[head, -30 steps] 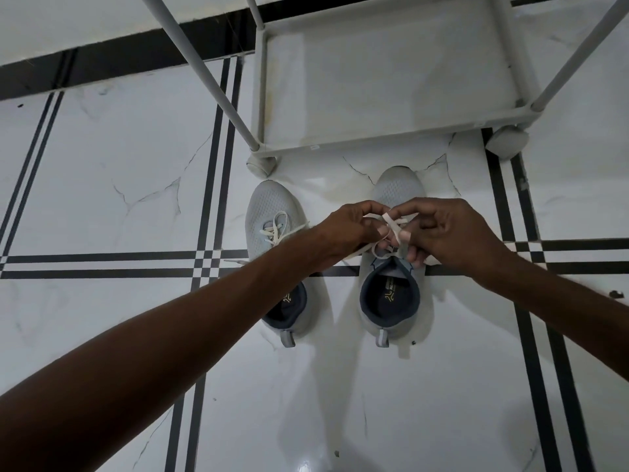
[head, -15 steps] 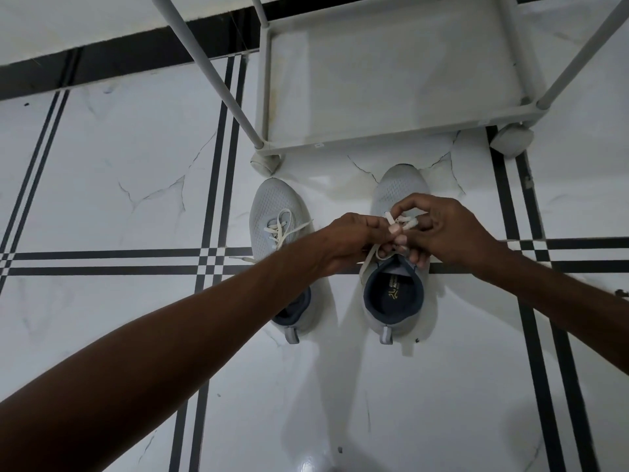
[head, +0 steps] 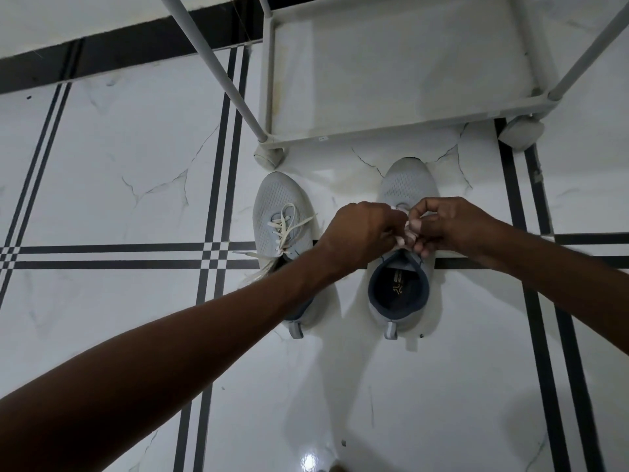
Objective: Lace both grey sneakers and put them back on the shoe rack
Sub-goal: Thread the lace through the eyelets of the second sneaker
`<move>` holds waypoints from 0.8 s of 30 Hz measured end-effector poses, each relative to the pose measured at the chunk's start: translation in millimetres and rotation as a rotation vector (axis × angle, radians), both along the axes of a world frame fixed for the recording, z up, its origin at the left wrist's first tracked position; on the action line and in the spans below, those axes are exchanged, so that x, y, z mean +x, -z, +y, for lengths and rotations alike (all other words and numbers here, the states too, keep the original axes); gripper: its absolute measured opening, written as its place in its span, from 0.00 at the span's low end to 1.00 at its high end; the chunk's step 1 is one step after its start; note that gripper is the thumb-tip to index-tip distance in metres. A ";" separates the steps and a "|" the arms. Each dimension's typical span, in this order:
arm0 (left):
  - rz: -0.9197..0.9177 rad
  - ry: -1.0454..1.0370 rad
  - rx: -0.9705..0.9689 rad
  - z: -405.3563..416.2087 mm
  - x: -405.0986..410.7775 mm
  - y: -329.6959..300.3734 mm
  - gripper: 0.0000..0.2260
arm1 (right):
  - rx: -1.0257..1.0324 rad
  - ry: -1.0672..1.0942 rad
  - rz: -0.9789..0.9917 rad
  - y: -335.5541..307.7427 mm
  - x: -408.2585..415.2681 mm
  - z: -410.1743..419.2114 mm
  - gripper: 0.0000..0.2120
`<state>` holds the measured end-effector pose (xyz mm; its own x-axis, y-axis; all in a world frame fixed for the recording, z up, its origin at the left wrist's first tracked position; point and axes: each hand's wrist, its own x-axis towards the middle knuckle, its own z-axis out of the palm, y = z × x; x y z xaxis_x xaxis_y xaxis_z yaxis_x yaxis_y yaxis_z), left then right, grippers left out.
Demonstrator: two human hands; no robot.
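Just ahead, shoe rack (head: 401,127) beyond sneakers (head: 408,185).

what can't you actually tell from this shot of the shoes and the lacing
- Head view: the right sneaker's lace and eyelets are covered by both hands, left and right; knot progress unknown.
- The left sneaker's opening is hidden under the left forearm.
- The shoe rack's upper shelves are cut off by the top edge.
- The insole print is too small to read.

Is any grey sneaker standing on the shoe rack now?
No, the left sneaker and right sneaker stand on the floor before the rack.
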<state>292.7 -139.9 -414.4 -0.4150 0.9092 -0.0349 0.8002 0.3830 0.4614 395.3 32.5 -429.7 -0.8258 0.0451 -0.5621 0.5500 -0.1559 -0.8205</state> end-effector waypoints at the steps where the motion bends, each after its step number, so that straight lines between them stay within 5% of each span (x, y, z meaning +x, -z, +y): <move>1: 0.031 -0.018 0.029 -1.7 4.5 1.4 0.05 | -0.011 -0.016 -0.005 -0.8 -0.8 -1.5 0.05; 6: 0.019 -0.228 0.126 0.0 21.7 3.6 0.05 | -0.040 -0.075 -0.018 -3.8 -2.8 -3.6 0.09; 10: -0.172 -0.394 0.159 -2.3 18.8 -0.1 0.04 | -0.008 -0.077 -0.033 -4.3 -2.2 -2.5 0.11; 18: -0.212 -0.364 0.023 -38.9 16.7 15.6 0.13 | 0.654 0.088 0.045 10.0 4.3 10.2 0.04; 24: -0.352 -0.430 -0.070 -56.3 20.6 29.9 0.10 | 0.738 0.066 0.027 20.1 14.1 6.6 0.03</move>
<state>313.3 -196.2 -444.3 -0.7002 0.6511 -0.2929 0.3675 0.6805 0.6339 409.4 39.1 -449.8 -0.8215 0.4531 -0.3463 0.5368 0.4095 -0.7377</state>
